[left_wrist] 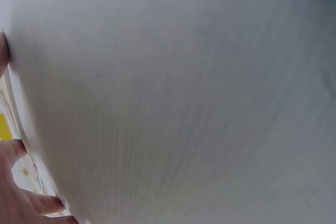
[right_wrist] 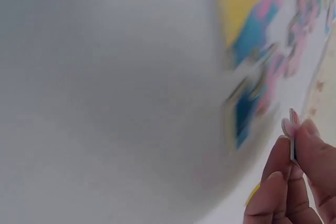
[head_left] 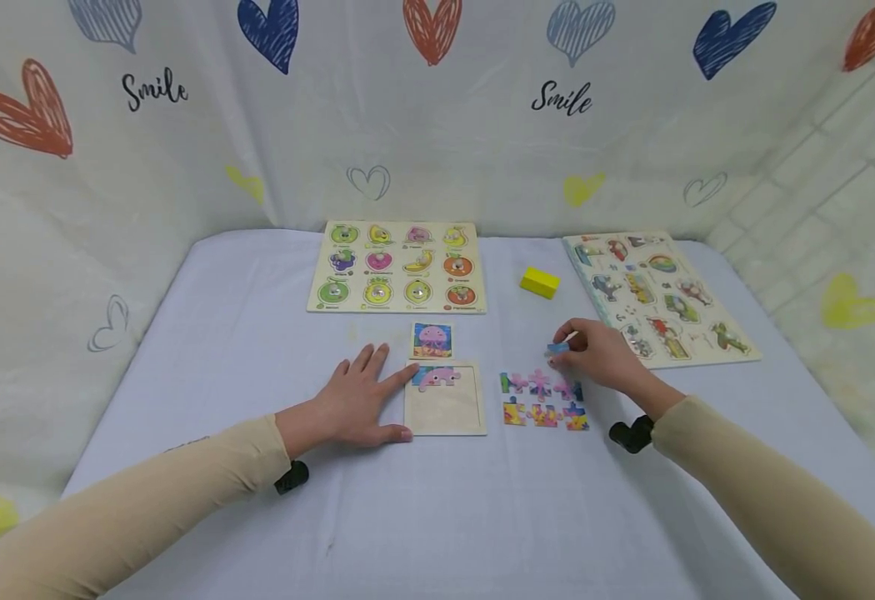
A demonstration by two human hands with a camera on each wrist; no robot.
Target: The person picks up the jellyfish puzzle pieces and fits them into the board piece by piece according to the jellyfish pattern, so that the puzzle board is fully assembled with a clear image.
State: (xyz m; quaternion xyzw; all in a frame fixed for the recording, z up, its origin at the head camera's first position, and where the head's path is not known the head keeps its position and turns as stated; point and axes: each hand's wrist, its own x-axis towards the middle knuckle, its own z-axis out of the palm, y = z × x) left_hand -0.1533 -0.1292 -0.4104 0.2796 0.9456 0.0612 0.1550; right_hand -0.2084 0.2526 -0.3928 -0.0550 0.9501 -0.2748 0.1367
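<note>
- Resting with straight fingers, the left hand (head_left: 358,402) touches one puzzle tray (head_left: 445,413).
- Six loose pieces (head_left: 545,416) lie beside it, in two rows.
- The right hand (head_left: 595,354) pinches one blue piece (head_left: 556,348).
- Farther: one yellow block (head_left: 539,282), two picture boards (head_left: 397,277).

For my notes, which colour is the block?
The block is yellow; head view shows it best.

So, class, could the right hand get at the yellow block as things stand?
Probably yes: only bare cloth lies between the right hand and the yellow block, though that hand pinches a puzzle piece.
</note>
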